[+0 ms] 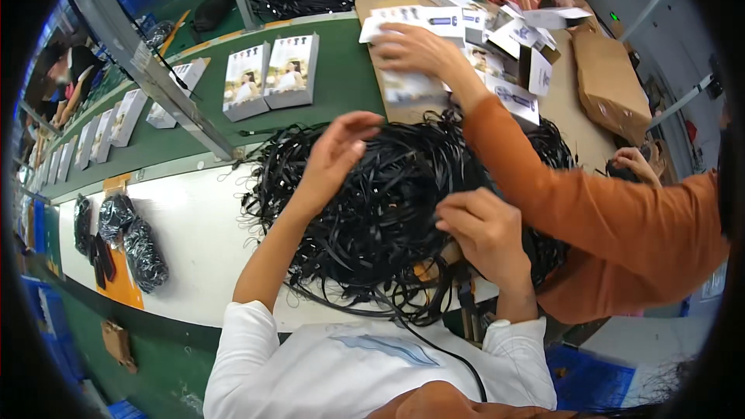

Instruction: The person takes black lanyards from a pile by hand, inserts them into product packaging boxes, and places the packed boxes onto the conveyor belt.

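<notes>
At the counter's near edge: loops of the black cord pile (372,202) hang toward us over the white counter (198,213), and a dark cable (462,357) crosses our shirt (326,376); leaning back could snag a loop and drag others off.
Our right hand (483,229): fingers curled toward the thumb above the pile's right part; we cannot tell whether they pinch a cord. With strands this interlaced, one hard pull might tighten a knot or bring up several together.
Our left hand (337,157): raised, thumb apart from the fingers, with nothing visible in it.
Cord pile: below both hands, filling most of the space between them and spreading beyond each.
Orange sleeve (605,206): a co-worker's arm reaches across the pile's right side, near our right hand; lifting there without looking could mean a bump.
Co-worker's hand (423,53): spread over a white box (438,22) beyond the pile.
Box heap (516,35): farther right, boxes tilted over one another, so a knock could make some slide.
</notes>
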A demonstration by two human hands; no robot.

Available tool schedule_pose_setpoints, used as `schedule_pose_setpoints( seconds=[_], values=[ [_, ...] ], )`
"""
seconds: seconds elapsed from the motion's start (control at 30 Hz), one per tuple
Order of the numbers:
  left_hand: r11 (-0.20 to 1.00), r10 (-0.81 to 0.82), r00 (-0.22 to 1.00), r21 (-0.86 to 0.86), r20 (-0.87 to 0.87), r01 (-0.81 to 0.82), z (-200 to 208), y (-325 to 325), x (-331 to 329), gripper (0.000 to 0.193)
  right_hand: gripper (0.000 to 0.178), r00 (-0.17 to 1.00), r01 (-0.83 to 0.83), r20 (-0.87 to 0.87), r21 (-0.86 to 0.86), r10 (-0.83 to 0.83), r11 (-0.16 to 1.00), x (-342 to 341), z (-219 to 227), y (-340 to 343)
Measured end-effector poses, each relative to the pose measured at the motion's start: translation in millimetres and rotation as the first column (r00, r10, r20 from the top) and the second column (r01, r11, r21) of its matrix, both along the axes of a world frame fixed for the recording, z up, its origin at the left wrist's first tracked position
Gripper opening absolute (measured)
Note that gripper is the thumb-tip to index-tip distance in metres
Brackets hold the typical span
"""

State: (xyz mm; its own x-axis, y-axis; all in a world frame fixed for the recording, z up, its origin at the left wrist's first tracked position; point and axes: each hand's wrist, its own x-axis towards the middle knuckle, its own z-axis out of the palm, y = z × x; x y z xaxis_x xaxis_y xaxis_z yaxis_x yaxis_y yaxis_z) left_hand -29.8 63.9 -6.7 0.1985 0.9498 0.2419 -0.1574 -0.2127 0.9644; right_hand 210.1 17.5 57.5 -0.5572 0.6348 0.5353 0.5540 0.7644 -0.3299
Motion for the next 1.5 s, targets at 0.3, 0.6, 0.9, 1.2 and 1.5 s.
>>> schedule_pose_setpoints(
  seconds=[0.3, 0.6, 0.9, 1.2, 1.5],
  values=[
    [0.950, -0.298, 0.954, 0.093, -0.004, 0.298, 47, -28, 40, 0.041, 0.018, 0.963, 0.021, 0.242, 0.357, -0.115, 0.934, -16, 37, 6],
    [0.831, -0.534, 0.821, -0.050, 0.203, 0.554, 62, -47, 35, 0.048, 0.024, 0.733, -0.489, -0.631, -0.229, 0.254, 0.842, -26, 78, 9],
    [0.970, -0.226, 0.942, 0.027, -0.249, 0.240, 104, -65, 6, 0.024, 0.083, 0.954, 0.102, -0.263, -0.173, -0.146, 0.980, 37, 38, 14],
    [0.848, -0.078, 0.630, 0.281, -0.772, 0.449, 117, -61, 56, 0.048, 0.043, 0.649, -0.635, -0.684, -0.728, 0.333, -0.257, -41, -58, 8],
    [0.990, -0.076, 0.792, 0.048, -0.606, 0.132, 51, -37, 39, 0.043, 0.032, 0.637, -0.421, -0.769, -0.401, -0.049, 0.813, 13, -62, 36]
  ],
)
